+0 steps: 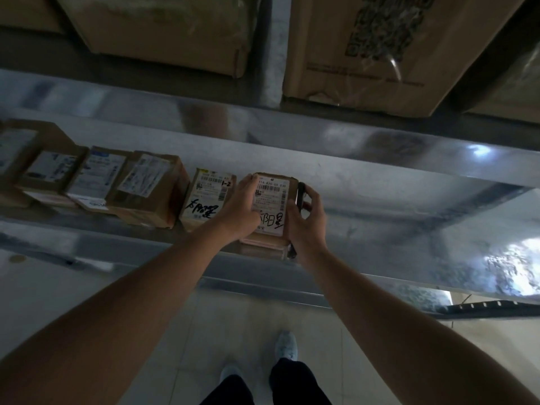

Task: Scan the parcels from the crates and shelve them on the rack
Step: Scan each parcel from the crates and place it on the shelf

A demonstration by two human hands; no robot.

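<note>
Nearest me, two feet (287, 346) on a tiled floor (175, 331). Beyond them, my left hand (238, 209) grips the left side of the parcel (271, 200), fingers curled over its label. My right hand (306, 226) presses against the parcel's right side while holding a dark handheld device (299, 197), thumb along it. The parcel sits between both hands at the front edge of the metal rack shelf (380, 206), just right of a row of labelled parcels (122, 185). Farther off, large cartons (365, 54) occupy another shelf.
</note>
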